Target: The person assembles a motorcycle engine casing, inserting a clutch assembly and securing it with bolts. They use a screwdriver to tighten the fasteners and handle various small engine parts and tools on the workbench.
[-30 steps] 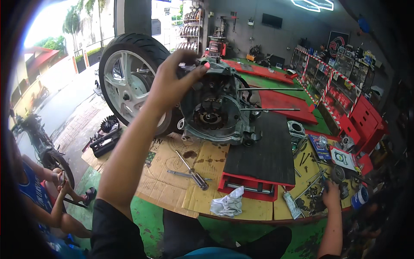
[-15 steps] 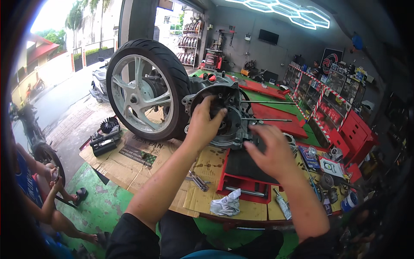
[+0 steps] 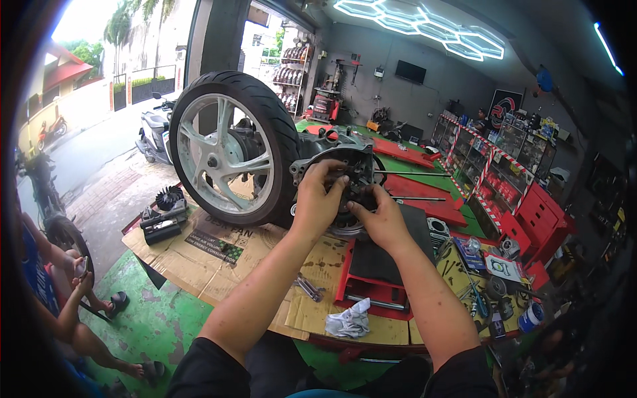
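Both my hands reach into the open face of a grey metal scooter engine case (image 3: 358, 151) joined to a wheel. My left hand (image 3: 320, 196) is curled at the opening's left side, thumb and fingers closed around a dark part. My right hand (image 3: 379, 217) pinches at the lower right of the same opening, its thumb near the left thumb. The fingers and shadow hide what each holds. Two long metal studs (image 3: 418, 198) stick out to the right of the case. The wheel (image 3: 222, 159) has a black tyre and pale spokes, and stands left of my hands.
Cardboard (image 3: 265, 292) covers the bench. A crumpled white rag (image 3: 349, 320) lies before a red stand with a black pad (image 3: 385, 255). A black fan part (image 3: 170, 197) sits at left; tools and a blue-and-white tub (image 3: 531, 318) at right. A seated person holds a phone (image 3: 81, 266).
My right hand has moved left from beside the case into its opening, and its fingers have closed. My left hand stays in the opening, its fingers more curled. The view has shifted slightly.
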{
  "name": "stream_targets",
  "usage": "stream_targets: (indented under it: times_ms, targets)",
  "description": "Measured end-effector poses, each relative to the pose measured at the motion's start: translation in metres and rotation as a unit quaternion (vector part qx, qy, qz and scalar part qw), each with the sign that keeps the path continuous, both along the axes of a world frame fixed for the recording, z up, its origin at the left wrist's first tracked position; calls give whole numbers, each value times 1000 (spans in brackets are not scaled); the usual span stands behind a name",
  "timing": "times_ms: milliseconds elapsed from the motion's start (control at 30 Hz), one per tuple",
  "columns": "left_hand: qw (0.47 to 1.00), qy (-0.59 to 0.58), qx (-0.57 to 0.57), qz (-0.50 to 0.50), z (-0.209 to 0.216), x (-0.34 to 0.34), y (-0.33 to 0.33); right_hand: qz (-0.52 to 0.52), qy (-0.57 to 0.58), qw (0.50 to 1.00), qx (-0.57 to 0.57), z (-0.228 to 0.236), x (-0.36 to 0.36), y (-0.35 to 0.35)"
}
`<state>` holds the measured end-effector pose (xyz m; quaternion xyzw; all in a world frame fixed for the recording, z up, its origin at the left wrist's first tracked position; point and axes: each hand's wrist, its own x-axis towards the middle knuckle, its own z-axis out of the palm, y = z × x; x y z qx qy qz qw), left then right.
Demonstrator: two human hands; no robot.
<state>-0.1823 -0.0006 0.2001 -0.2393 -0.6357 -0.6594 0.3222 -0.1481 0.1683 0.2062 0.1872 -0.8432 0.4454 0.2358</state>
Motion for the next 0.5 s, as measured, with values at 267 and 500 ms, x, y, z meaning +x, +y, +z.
stream_targets:
  times_ms: [267, 500]
  targets:
    - [988, -4, -136, 79, 27, -1, -13, 22, -37, 999, -30, 11, 6, 3]
    - [947, 5, -307, 95, 49, 2, -21, -20, 67, 996, 51, 17, 9, 24]
